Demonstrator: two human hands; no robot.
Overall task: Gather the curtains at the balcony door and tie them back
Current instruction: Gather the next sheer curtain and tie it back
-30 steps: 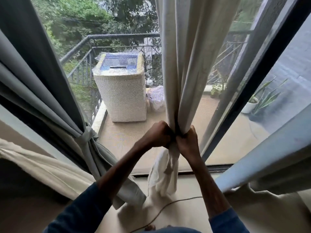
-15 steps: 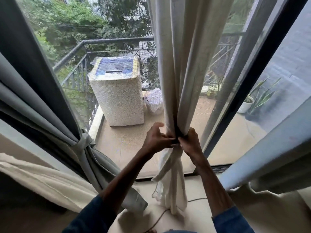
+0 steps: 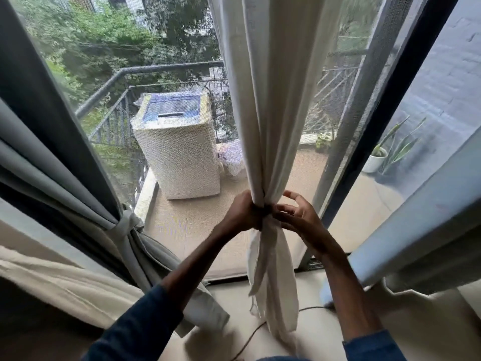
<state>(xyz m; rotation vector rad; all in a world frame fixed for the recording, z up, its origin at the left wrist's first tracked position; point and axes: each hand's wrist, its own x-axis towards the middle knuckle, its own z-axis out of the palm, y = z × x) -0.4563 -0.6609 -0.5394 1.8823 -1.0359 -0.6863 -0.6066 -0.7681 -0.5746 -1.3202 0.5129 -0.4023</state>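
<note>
While the left hand (image 3: 243, 212) grips the gathered cream fabric curtain (image 3: 268, 105) in a closed fist at its waist, hold that bunch tight so no fold escapes. The right hand (image 3: 299, 217) sits just beside it, fingers loosely curled toward a small dark band (image 3: 263, 210) at the pinch; whether they hold it cannot be determined. Cinch against the fist, not below it. This curtain hangs mid-doorway; the grey fabric curtain (image 3: 78, 183) at left is already knotted. Beyond, a white box-shaped covered appliance (image 3: 179, 157) stands on the balcony (image 3: 187, 225).
</note>
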